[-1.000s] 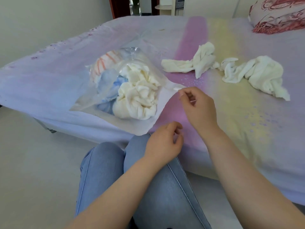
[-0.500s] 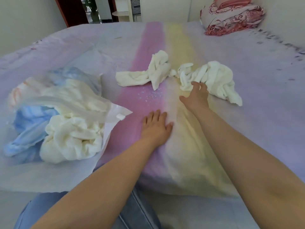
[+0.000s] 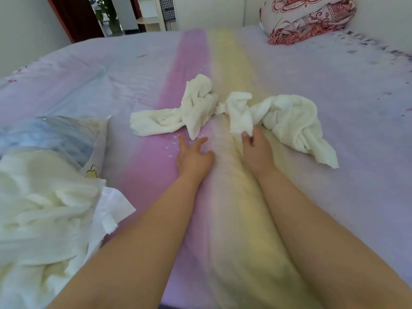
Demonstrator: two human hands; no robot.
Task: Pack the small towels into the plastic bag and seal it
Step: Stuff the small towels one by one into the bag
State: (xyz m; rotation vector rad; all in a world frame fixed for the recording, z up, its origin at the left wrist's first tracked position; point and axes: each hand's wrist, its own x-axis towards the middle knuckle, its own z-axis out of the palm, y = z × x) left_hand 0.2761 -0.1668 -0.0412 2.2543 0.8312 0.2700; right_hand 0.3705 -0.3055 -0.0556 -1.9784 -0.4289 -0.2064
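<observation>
The right hand pinches the near edge of the right towel to lift it for bagging, while the left hand rests flat with fingers spread on the bed, holding nothing.

A single wide-angle head-worn view looks forward and down across a bed covered with a lilac sheet with pink and yellow stripes, from the near edge toward a red-patterned folded quilt at 1 o'clock and a doorway at 11 o'clock. It sits close: both bare forearms stretch up from the bottom edge, the left hand and right hand near centre. A clear plastic bag of cream and blue towels crowds the frame at 9 o'clock, cut off by the left edge.
</observation>
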